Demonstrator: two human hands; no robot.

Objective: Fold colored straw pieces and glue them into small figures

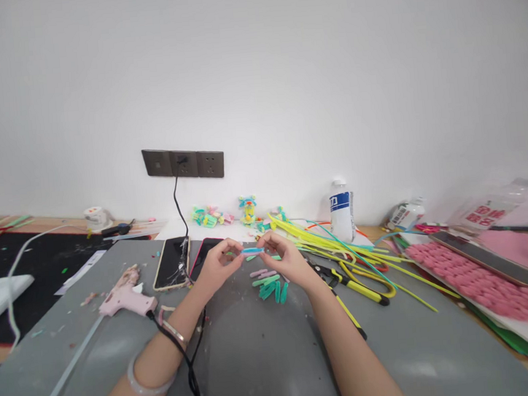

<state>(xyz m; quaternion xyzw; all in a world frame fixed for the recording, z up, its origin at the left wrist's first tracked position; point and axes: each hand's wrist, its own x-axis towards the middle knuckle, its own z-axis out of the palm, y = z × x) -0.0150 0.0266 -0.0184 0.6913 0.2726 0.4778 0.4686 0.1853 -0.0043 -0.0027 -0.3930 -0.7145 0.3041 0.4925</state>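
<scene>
Left grip (219,268) and right grip (288,261) pinch opposite ends of a short blue strip (252,250), possibly pipe cleaner, above the grey worktop (259,358); teal pieces (267,290) lie nearby.

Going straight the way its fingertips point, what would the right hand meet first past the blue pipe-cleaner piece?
Probably the left hand, pinching the blue pipe-cleaner piece too; depth is unclear.

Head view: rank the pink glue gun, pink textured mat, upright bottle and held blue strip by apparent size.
Pink textured mat
Pink glue gun and upright bottle: too alike to rank
Blue strip
</scene>
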